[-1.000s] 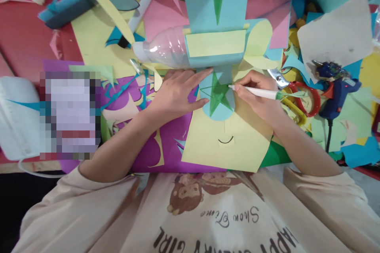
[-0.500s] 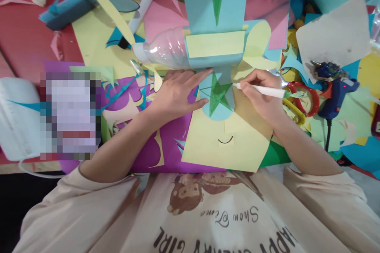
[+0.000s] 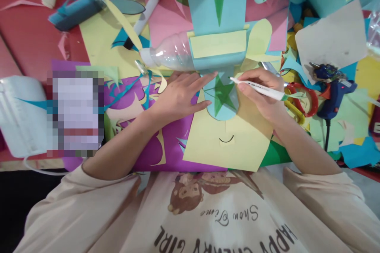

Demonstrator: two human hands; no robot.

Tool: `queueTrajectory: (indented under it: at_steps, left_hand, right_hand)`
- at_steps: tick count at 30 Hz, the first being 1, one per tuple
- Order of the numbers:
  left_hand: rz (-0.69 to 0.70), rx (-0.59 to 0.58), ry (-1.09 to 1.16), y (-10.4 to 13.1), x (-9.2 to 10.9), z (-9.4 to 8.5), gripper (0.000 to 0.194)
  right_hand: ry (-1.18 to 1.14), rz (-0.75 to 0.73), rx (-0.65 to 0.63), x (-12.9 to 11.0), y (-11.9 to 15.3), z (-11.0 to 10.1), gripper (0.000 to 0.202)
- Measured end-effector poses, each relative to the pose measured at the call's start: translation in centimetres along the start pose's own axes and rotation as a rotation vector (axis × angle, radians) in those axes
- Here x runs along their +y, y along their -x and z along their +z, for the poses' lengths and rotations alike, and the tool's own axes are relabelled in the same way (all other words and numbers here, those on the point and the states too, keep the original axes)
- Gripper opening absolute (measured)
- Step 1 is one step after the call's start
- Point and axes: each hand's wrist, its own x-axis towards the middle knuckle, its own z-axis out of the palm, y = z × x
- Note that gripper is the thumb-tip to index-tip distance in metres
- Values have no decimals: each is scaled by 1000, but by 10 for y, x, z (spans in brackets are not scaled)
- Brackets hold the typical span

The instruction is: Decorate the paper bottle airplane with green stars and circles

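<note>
My right hand (image 3: 263, 87) grips a white marker (image 3: 261, 89) with a green end, its green tip just beside the upper right of a star. That green star (image 3: 222, 94) is drawn on a rounded light-blue paper piece (image 3: 227, 115), with its left arm only outlined. My left hand (image 3: 184, 95) lies with fingers spread, index and thumb at the blue piece's left edge. Under it is a yellow paper sheet (image 3: 219, 154) with a small black curve. Above both hands lies a clear plastic bottle (image 3: 175, 53) wrapped in blue and yellow paper.
At right lie a blue glue gun (image 3: 334, 101), red-handled scissors (image 3: 308, 101) and a grey card (image 3: 332, 33). A black-and-white marker (image 3: 145, 17) rests upper left. A blurred-out phone-like object (image 3: 77, 112) and a white box (image 3: 25, 116) sit at left. Paper scraps surround everything.
The marker tip has moved slightly up and left, off the star's right arm. More green fills the star's right side. The whole view has shifted a little; my left hand stays put on the paper.
</note>
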Motion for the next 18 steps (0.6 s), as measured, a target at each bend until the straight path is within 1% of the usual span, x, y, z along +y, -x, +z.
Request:
queueTrajectory:
  at_steps: [5, 11, 18]
  left_hand:
    - [4, 0, -27, 0, 1, 2, 57]
    - [-18, 3, -50, -1, 3, 3, 57]
    - [-35, -11, -17, -1, 3, 2, 58]
  right_hand:
    - [-68, 51, -120, 0, 5, 8, 16]
    - [-74, 32, -256, -1, 7, 22, 12]
    - [-67, 64, -269, 1, 5, 24, 16]
